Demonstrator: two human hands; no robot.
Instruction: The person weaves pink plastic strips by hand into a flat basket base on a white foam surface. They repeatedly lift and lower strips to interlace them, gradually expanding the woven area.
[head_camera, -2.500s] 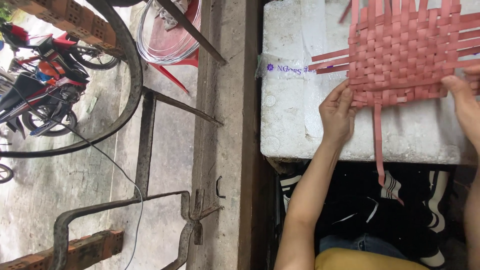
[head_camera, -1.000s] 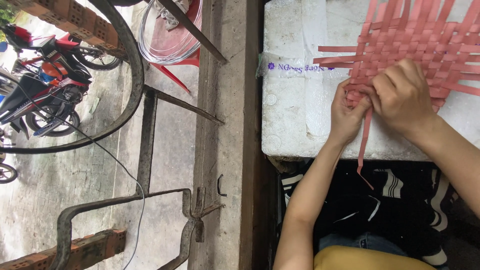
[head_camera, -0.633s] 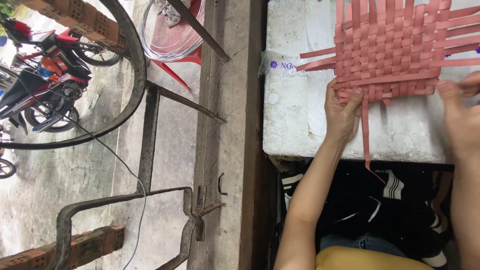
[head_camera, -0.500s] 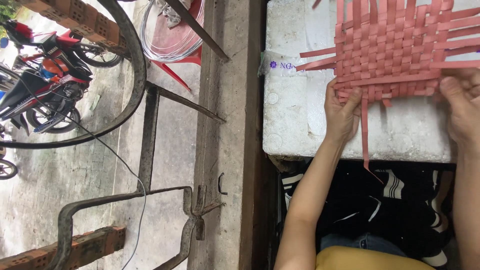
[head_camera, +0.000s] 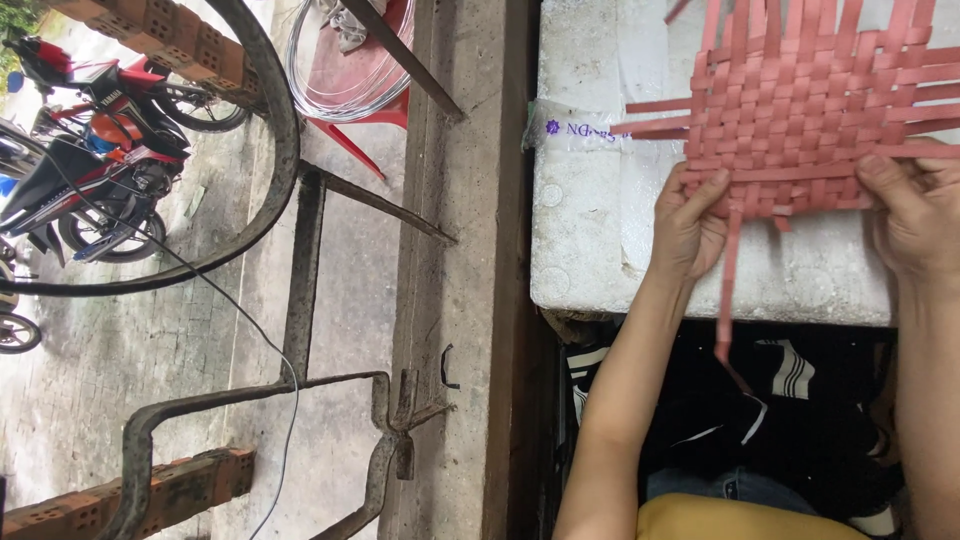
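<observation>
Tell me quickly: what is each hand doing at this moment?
Left hand: closed on the near edge of the woven pink strip mat, thumb on top.
Right hand: gripping the same edge farther right, fingers partly out of frame.

a red and black motorbike (head_camera: 95, 150) stands in the upper left of the frame, on the grey concrete ground (head_camera: 150, 380). a curved rusty iron frame (head_camera: 285, 150) crosses the left half. red bricks (head_camera: 140, 25) lie at the top left. a red plastic chair (head_camera: 355, 90) holding a wire coil (head_camera: 325, 70) is at the top centre. a thin cable (head_camera: 265, 345) runs down the ground.
</observation>
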